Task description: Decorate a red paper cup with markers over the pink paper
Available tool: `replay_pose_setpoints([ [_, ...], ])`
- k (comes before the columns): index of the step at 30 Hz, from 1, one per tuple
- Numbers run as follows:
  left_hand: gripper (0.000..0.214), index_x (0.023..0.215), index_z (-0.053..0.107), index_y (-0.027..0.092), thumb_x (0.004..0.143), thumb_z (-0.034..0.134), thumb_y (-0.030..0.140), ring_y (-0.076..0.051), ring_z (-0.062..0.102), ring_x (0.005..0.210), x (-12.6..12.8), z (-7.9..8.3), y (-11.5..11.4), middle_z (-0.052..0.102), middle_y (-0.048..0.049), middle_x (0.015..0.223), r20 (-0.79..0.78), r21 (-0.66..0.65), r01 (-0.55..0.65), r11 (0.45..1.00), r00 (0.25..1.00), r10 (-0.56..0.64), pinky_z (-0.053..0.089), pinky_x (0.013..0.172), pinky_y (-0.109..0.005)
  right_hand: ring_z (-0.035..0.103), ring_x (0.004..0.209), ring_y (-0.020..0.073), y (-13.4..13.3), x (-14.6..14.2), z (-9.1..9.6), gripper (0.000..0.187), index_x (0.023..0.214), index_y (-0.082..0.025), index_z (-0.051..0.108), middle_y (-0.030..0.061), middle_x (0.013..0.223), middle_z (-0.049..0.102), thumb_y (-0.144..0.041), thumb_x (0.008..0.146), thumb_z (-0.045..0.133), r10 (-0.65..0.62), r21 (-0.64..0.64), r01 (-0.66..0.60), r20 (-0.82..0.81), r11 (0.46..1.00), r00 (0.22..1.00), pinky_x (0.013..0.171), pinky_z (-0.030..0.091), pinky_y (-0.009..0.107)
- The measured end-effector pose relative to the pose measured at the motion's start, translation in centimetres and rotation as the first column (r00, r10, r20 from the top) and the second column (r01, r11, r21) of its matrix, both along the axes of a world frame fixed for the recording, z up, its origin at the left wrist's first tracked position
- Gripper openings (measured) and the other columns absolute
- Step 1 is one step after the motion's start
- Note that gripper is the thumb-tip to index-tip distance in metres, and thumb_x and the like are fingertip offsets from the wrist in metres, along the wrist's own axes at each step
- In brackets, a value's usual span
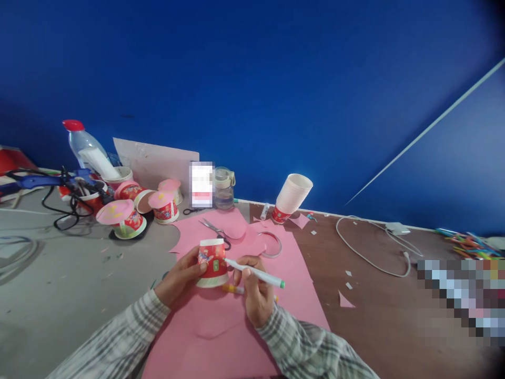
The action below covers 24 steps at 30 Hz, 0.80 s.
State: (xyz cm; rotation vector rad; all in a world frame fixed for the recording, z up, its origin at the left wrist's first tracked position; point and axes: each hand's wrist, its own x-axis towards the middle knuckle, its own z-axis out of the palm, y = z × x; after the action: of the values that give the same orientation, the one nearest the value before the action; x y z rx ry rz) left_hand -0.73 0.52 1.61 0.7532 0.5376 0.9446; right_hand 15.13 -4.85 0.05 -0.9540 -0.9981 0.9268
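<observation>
My left hand [184, 275] grips a red patterned paper cup [216, 263], turned upside down with its wider rim low. A white marker with a green end [262, 273] is in my right hand [255, 295], pinched like a pen. Its tip meets or nearly meets the cup's right side; I cannot tell if it touches. Under both hands lies pink paper [292, 316]. A yellow marker [232, 289] rests on the paper, partly hidden behind my right hand. Just beyond the cup are scissors [213, 227] and a roll of tape [279, 243].
Several red cups with pink paper tops [163, 205] stand at the left, near a glue gun [47, 180] and a plastic bottle [84, 142]. A glass jar [224, 189] and a tilted cup stack [292, 195] stand behind. A white cable [366, 266] and paper scraps lie right.
</observation>
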Motion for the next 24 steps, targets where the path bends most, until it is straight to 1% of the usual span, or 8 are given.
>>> replay_pose_setpoints([
  [6,0.038,0.101,0.06,0.011,0.063,0.063,0.012,-0.034,0.061,0.074,-0.07,-0.12,0.04,0.07,-0.0162,0.082,-0.012,-0.009,-0.021,1.0,1.0,0.021,0.049,0.061,-0.041,0.049,0.041,0.0148,-0.41,0.18,0.2,0.022,0.086,-0.018,0.062,-0.0003,0.054,0.057,-0.036,0.083,0.049,0.028,0.03,-0.031,0.112,0.999,0.993,0.038,0.044,0.024],
  [9,0.037,0.1,0.061,0.011,0.063,0.063,0.011,-0.033,0.061,0.073,0.07,0.09,0.03,0.07,-0.0159,0.081,0.004,-0.009,-0.018,1.0,1.0,0.018,0.049,0.06,-0.041,0.053,0.046,0.0168,-0.69,0.18,0.08,0.02,0.086,-0.018,0.063,0.0005,0.056,0.058,-0.034,0.082,0.052,0.032,0.051,-0.041,0.159,0.998,0.987,0.045,0.049,0.029],
  [12,0.037,0.1,0.061,0.011,0.063,0.063,0.011,-0.033,0.061,0.072,0.21,0.34,0.01,0.071,-0.0154,0.08,0.007,0.009,-0.011,1.0,1.0,0.011,0.049,0.06,-0.041,0.054,0.05,0.0176,-0.86,0.19,-0.11,0.019,0.087,-0.019,0.064,0.001,0.061,0.059,-0.034,0.081,0.053,0.043,0.072,-0.058,0.194,0.996,0.98,0.05,0.051,0.031],
  [15,0.038,0.101,0.061,0.011,0.063,0.063,0.011,-0.032,0.061,0.071,0.2,0.39,0.0,0.071,-0.0157,0.08,0.003,0.009,-0.008,1.0,1.0,0.008,0.049,0.06,-0.04,0.053,0.047,0.017,-0.74,0.19,-0.01,0.021,0.086,-0.018,0.064,0.0006,0.057,0.058,-0.035,0.082,0.052,0.031,0.068,-0.045,0.183,0.997,0.983,0.045,0.049,0.028],
  [19,0.037,0.1,0.061,0.011,0.064,0.063,0.012,-0.033,0.061,0.073,0.0,0.02,0.04,0.07,-0.0157,0.082,-0.017,0.0,-0.018,1.0,1.0,0.018,0.048,0.06,-0.04,0.046,0.038,0.0142,-0.35,0.07,0.34,0.025,0.084,-0.018,0.063,-0.0024,0.048,0.053,-0.038,0.084,0.048,0.035,0.032,-0.038,0.096,0.999,0.995,0.034,0.04,0.022],
  [24,0.037,0.102,0.06,0.013,0.065,0.061,0.012,-0.034,0.06,0.075,-0.15,-0.37,0.09,0.07,-0.0152,0.082,-0.022,-0.015,-0.021,1.0,1.0,0.02,0.048,0.063,-0.042,0.042,0.035,0.0128,-0.16,-0.08,0.34,0.026,0.082,-0.018,0.063,-0.0031,0.046,0.051,-0.039,0.083,0.049,0.02,0.047,-0.024,0.082,0.999,0.996,0.033,0.036,0.021],
])
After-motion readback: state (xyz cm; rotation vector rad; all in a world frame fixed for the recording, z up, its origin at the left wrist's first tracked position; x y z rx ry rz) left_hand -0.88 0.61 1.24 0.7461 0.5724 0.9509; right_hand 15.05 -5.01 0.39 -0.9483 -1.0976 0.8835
